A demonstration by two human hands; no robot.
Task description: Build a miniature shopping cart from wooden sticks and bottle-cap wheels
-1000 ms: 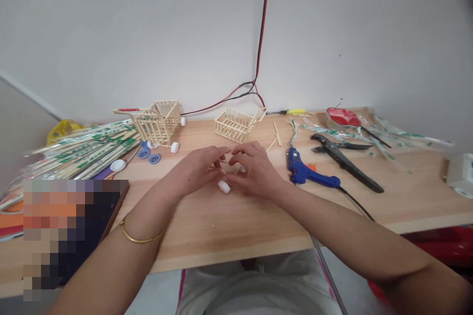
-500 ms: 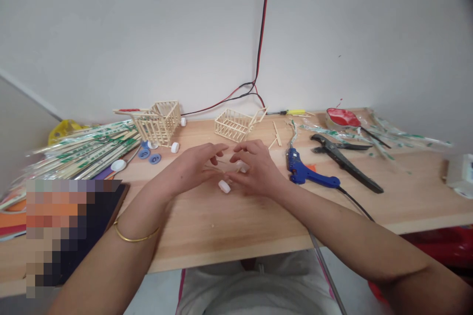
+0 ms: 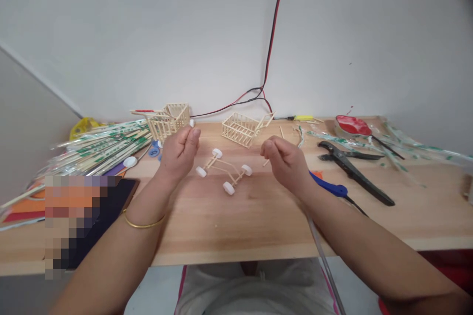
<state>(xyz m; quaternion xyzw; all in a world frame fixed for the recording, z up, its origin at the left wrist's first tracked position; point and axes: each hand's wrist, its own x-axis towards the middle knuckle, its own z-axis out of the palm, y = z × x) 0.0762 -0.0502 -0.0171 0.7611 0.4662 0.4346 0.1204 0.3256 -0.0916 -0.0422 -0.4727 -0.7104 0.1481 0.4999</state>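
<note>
A small chassis of thin wooden sticks with white wheels rests on the wooden table, between my hands and touched by neither. My left hand hovers just left of it, raised, fingers loosely curled with nothing visible in them. My right hand hovers just right of it, fingers curled in the same way. A short stick end shows by its fingertips; it seems to lie on the table.
Two stick-built baskets stand at the back, one with wheels, one without. Wrapped chopsticks lie left, with blue and white caps. A blue glue gun, black pliers and a red tape roll lie right.
Both hands lifted off the wheeled stick frame and moved apart, left hand leftward, right hand rightward. The frame now lies uncovered on the table. The camera shifted slightly.
</note>
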